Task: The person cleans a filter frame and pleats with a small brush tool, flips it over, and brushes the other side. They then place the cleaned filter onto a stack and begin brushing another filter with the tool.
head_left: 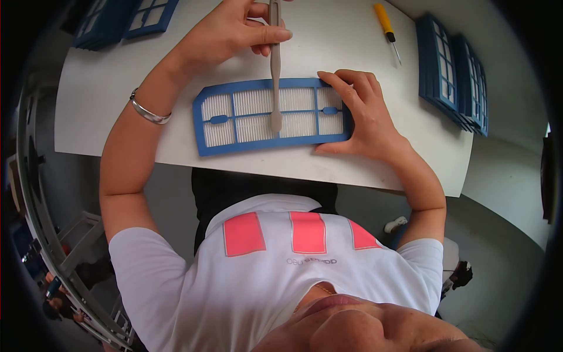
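My left hand point(249, 32) pinches the handle of a slim grey tool point(274, 64) shaped like a toothbrush. Its rounded head lies over the white pleats near the middle of a blue-framed air filter point(246, 145); any bristles underneath are hidden. The filter rests flat on the white table, slightly tilted, with its long side toward me. At its right end, my right hand point(366, 114) grips the frame, thumb on the near edge and fingers on the far edge.
A yellow-handled screwdriver point(384, 20) lies at the far right of the white table point(117, 117). Stacked blue-framed filters stand at the right edge point(437, 64), with more filters point(149, 16) at the far left. Metal racking point(64, 264) is on the left below table height.
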`<control>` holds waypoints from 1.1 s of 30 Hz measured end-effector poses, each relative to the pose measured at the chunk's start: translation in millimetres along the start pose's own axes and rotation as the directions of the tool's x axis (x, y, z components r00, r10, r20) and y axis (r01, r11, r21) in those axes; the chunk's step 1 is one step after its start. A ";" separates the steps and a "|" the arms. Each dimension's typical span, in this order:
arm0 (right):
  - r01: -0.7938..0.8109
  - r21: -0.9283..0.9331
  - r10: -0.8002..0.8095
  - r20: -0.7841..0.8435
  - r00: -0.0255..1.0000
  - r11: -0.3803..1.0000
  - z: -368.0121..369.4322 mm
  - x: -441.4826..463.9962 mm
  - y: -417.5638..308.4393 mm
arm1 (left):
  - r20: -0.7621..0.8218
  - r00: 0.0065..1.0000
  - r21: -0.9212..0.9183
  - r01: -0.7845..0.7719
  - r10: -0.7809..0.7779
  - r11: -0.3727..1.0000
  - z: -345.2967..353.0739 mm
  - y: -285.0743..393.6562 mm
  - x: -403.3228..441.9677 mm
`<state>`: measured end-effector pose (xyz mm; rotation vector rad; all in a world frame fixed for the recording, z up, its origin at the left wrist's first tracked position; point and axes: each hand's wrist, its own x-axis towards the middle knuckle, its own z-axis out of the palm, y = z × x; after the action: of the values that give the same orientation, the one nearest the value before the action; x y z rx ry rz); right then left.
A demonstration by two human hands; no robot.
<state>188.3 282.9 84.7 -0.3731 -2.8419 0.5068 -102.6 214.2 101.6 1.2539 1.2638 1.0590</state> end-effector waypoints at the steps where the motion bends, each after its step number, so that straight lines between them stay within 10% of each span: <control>1: 0.029 -0.014 -0.029 -0.001 1.000 0.999 0.0 0.2 -0.6 | -0.013 1.000 -0.013 -0.007 0.007 1.000 3.3 -1.7 -0.3; 33: 0.033 0.021 -0.034 0.020 0.999 0.999 0.8 0.9 -7.1 | -0.144 0.986 0.014 -0.082 0.083 0.997 -13.5 -18.3 8.7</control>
<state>185.8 276.5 86.7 -0.3180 -2.8546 0.5358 -117.3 222.6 84.0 1.2630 1.3363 1.2238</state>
